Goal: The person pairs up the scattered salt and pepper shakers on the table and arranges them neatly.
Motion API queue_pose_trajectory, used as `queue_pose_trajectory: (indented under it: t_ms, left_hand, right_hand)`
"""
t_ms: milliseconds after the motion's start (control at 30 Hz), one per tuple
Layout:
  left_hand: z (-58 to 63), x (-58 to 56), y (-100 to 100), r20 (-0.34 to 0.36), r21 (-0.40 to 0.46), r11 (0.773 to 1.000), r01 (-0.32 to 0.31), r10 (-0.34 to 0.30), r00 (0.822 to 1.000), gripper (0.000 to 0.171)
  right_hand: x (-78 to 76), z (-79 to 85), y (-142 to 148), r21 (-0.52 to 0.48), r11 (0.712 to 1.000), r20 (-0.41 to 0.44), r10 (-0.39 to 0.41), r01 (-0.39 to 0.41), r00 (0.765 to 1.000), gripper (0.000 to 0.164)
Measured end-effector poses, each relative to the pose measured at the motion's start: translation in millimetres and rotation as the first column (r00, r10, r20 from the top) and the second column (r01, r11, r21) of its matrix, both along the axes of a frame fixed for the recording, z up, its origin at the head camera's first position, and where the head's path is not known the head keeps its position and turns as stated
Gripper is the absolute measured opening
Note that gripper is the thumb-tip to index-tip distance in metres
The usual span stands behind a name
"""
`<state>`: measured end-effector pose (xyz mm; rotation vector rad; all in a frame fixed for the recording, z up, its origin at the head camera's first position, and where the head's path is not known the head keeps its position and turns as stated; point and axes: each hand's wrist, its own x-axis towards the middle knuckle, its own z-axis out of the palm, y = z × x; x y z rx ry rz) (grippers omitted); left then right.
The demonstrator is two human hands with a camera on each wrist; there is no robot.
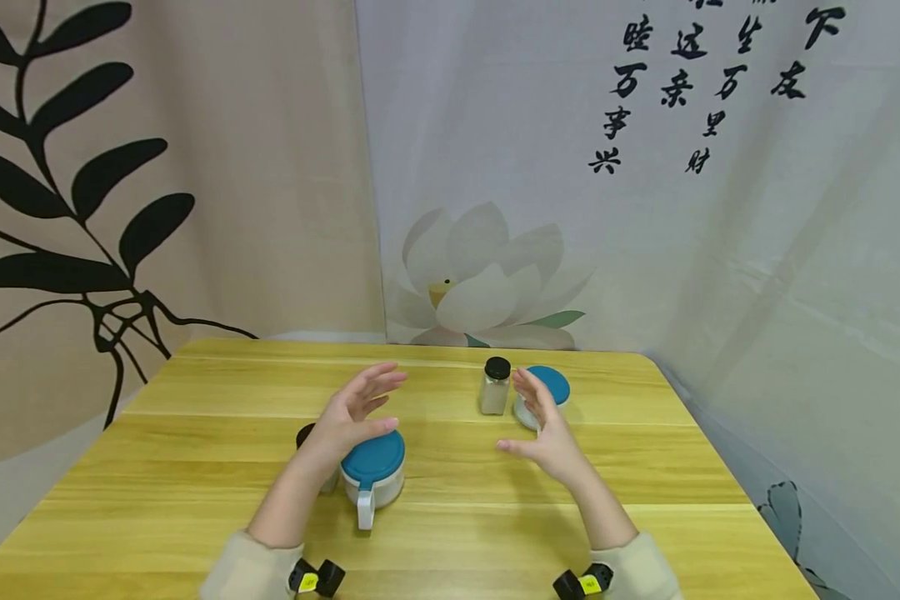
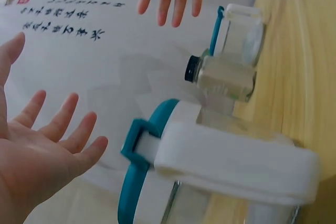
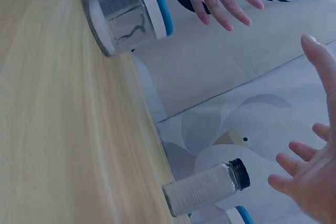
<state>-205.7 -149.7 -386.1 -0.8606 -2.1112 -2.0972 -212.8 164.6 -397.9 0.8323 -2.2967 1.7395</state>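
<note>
My left hand (image 1: 354, 417) hovers above and beside a clear jar with a blue lid (image 1: 375, 458) and a white handle (image 2: 236, 163). Its fingers are spread, and nothing is held. A second bottle with a black cap (image 1: 305, 435) is mostly hidden behind my left forearm. On the other side, my right hand (image 1: 546, 433) is raised with fingers apart, holding nothing. Close by it stand a glass bottle with a black cap (image 3: 206, 187) and another blue-lidded jar (image 1: 549, 385), partly covered by that hand. Both palms face each other.
The wooden table (image 1: 450, 542) carries the jars and bottles upright. Behind its far edge hangs a cloth backdrop (image 1: 495, 125) with a lotus and black writing; dark leaves are printed at the left.
</note>
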Motion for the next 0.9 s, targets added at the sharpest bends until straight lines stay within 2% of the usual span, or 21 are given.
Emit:
queue_pose_trajectory:
  t_ms: [200, 500, 900]
  left_hand:
    - [0.5, -0.4, 10, 0.016, 0.001, 1.000, 0.008, -0.008, 1.000, 0.065]
    - [2.6, -2.6, 24, -0.010, 0.000, 1.000, 0.013, -0.013, 1.000, 0.064]
    - [3.7, -6.5, 40, 0.013, 0.005, 1.000, 0.004, -0.004, 1.000, 0.064]
  right_hand:
    - [-10.6, -12.7, 11, 0.005, 0.999, 0.011, -0.040, 0.040, 0.999, 0.099]
    - [-12.6, -6.7, 22, -0.015, 0.998, -0.004, -0.064, 0.064, 0.998, 0.094]
    - [-15.9, -2.8, 33, -0.028, 0.990, -0.012, -0.136, 0.136, 0.991, 0.093]
